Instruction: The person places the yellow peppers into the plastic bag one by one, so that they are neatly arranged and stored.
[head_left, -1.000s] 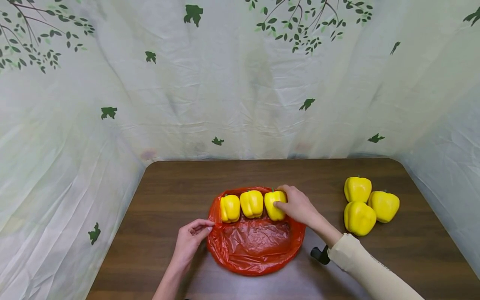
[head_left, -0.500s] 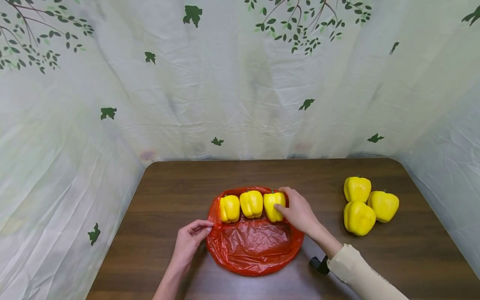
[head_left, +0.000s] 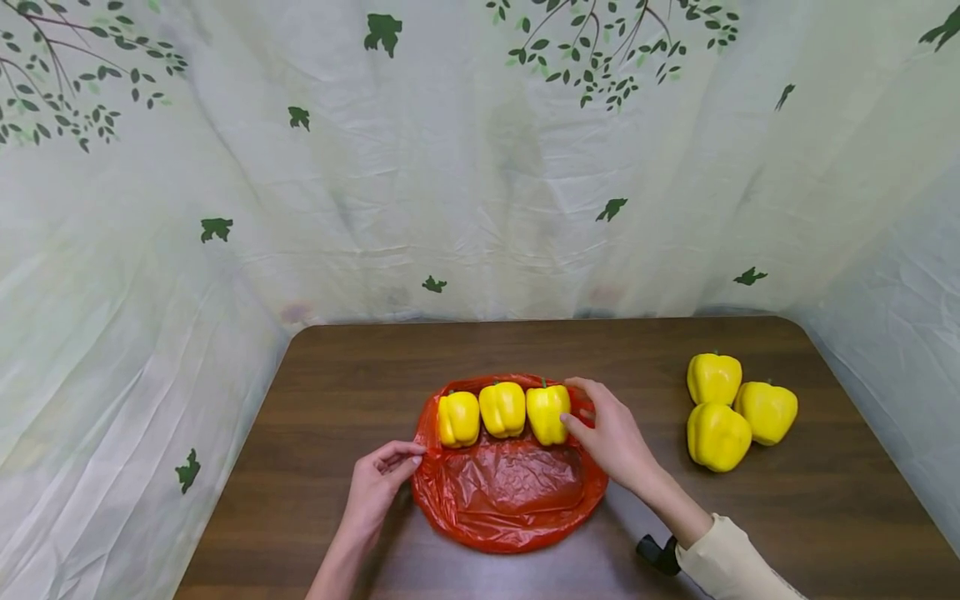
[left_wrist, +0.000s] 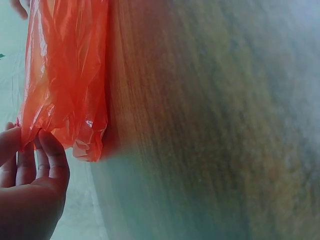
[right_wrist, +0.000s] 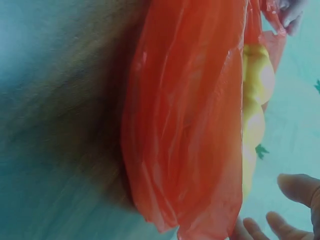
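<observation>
A red plastic bag lies spread in a round shape with its rim standing up. Inside, along its far side, three yellow bell peppers stand in a row: the left one, the middle one and the right one. My left hand pinches the bag's left rim between thumb and fingers, as the left wrist view also shows. My right hand is beside the right pepper, thumb and fingers spread apart, thumb tip close to it; whether it touches cannot be told.
Three more yellow bell peppers sit grouped on the right of the brown wooden table. A pale leaf-print cloth hangs behind and at both sides. A black strap piece shows at my right wrist.
My right hand has let go of the right pepper; its fingers have spread and shifted slightly right. The left hand keeps its pinch on the bag.
</observation>
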